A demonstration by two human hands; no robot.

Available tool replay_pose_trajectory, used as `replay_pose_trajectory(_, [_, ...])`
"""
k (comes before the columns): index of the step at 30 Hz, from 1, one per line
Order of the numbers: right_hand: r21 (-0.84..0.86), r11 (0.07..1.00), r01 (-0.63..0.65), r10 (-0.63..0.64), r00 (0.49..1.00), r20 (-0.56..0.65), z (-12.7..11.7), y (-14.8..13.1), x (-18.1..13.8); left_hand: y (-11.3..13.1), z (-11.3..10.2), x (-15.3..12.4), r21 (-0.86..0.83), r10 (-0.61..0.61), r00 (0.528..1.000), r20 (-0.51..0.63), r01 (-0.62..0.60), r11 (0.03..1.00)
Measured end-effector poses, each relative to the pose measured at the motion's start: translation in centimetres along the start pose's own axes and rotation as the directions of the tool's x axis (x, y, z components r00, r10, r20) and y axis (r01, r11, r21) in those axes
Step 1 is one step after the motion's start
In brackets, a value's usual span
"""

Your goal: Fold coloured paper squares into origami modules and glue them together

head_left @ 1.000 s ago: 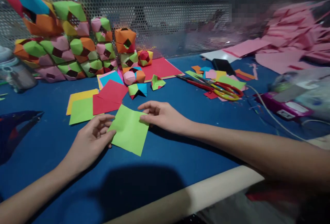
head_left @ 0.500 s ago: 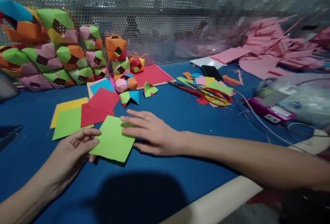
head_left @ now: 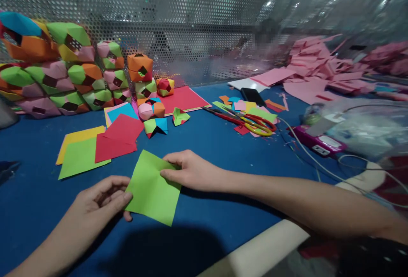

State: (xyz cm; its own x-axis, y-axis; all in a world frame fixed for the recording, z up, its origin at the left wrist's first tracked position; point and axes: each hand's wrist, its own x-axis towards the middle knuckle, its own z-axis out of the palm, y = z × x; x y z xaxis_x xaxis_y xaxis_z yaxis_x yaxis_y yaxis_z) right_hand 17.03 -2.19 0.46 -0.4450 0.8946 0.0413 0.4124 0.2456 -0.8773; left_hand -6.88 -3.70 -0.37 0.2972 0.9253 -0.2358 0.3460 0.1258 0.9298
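A square sheet of green paper (head_left: 153, 192) is held between both hands just above the blue table. My left hand (head_left: 105, 202) pinches its left edge, thumb on top. My right hand (head_left: 188, 170) grips the upper right edge, thumb over the face and fingers behind. Behind my left hand lie loose paper squares: a green square (head_left: 79, 158), a yellow square (head_left: 76, 136) under it and red squares (head_left: 119, 138). Beyond the sheet stand small folded paper pieces, a green-and-blue piece (head_left: 156, 127) and a green-and-red piece (head_left: 180, 116).
Folded paper cubes (head_left: 84, 77) are stacked at the back left against a perforated metal screen (head_left: 197, 13). Scissors (head_left: 255, 124) lie on paper scraps near a phone (head_left: 252, 97). Farther right are a purple power strip (head_left: 318, 141), cables, and a heap of pink paper (head_left: 315, 64).
The green sheet has come nearer and slightly right with both hands. My right hand, earlier spread flat over the sheet's edge, now grips it between thumb and fingers.
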Motion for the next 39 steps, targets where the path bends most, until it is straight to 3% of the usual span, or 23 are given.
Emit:
replay_pose_trajectory(4, [-0.024,0.991,0.130,-0.131,0.990,-0.044,0.7,0.8,0.8,0.1,0.4,0.0,0.319,0.131,0.984,-0.121,-0.087,0.944])
replay_pose_trajectory(7, [-0.169,0.936,0.308,-0.330,0.935,-0.130,1.2,1.2,1.1,0.1,0.4,0.1,0.473,0.279,0.948,-0.152,-0.178,0.863])
replay_pose_trajectory(11, [-0.324,0.844,0.428,-0.484,0.868,-0.114,1.5,2.1,1.4,-0.7,0.0,0.4,0.622,0.433,0.895,-0.103,-0.282,0.730])
replay_pose_trajectory(15, [-0.408,0.768,0.494,-0.572,0.816,-0.088,1.6,2.6,1.2,-1.3,-0.3,0.8,0.686,0.476,0.880,-0.001,-0.345,0.640])
replay_pose_trajectory(17, [-0.485,0.675,0.557,-0.646,0.763,-0.021,1.7,2.5,1.0,-1.4,-0.5,1.1,0.700,0.479,0.877,0.043,-0.368,0.612])
replay_pose_trajectory(22, [-0.649,0.300,0.699,-0.779,0.572,0.255,1.8,2.7,0.4,-1.6,-1.6,1.6,0.687,0.502,0.852,0.150,-0.455,0.566])
replay_pose_trajectory(24, [-0.669,0.222,0.710,-0.781,0.540,0.314,1.8,2.8,0.1,-1.6,-2.1,1.7,0.671,0.512,0.838,0.187,-0.490,0.556])
replay_pose_trajectory(29, [-0.679,0.212,0.703,-0.759,0.556,0.339,1.5,2.9,-0.7,-1.0,-2.2,1.4,0.650,0.498,0.843,0.204,-0.497,0.575])
replay_pose_trajectory(39, [-0.640,0.377,0.669,-0.727,0.642,0.244,1.6,2.5,-1.8,-0.1,-1.2,0.6,0.576,0.421,0.888,0.188,-0.446,0.685])
